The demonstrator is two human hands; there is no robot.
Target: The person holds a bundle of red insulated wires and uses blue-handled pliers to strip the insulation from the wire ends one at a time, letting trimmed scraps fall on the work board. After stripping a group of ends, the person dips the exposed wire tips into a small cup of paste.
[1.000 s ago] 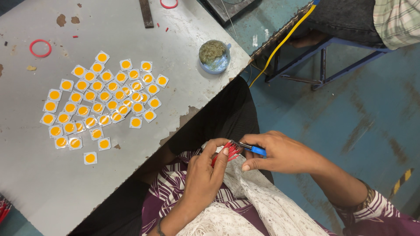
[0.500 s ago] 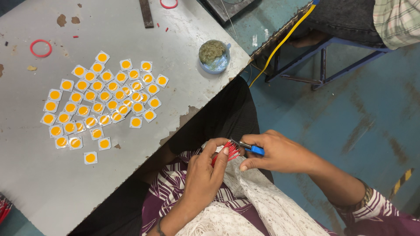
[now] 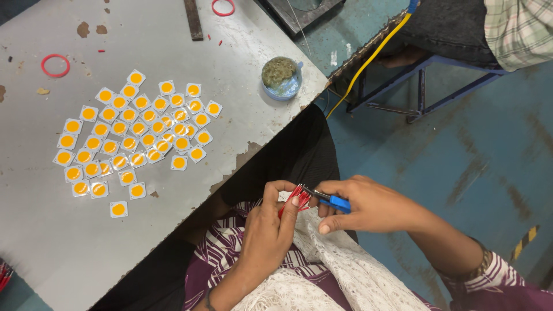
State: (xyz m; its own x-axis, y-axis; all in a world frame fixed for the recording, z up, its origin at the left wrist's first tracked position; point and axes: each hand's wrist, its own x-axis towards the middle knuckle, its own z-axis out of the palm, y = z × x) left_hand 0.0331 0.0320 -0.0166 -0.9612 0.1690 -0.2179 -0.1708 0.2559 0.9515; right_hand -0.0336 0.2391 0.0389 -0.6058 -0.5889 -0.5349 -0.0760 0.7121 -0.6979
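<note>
Over my lap, my left hand (image 3: 268,227) pinches a small bundle of thin red wires (image 3: 295,197) between thumb and fingers. My right hand (image 3: 368,204) grips a small blue-handled cutter (image 3: 333,201), and its metal jaws touch the ends of the red wires. Both hands hover above a white lace cloth (image 3: 340,270) draped on my purple patterned clothing. On the grey table (image 3: 173,52) to the left lie several small white square chips with round orange centres (image 3: 135,135), spread in a loose cluster.
A blue dish holding a greenish wad (image 3: 280,75) stands near the table's right edge. Red rings (image 3: 55,65) and a dark metal bar (image 3: 193,18) lie at the back. Another person sits on a blue stool frame (image 3: 426,86) at top right, beside a yellow cable (image 3: 368,60).
</note>
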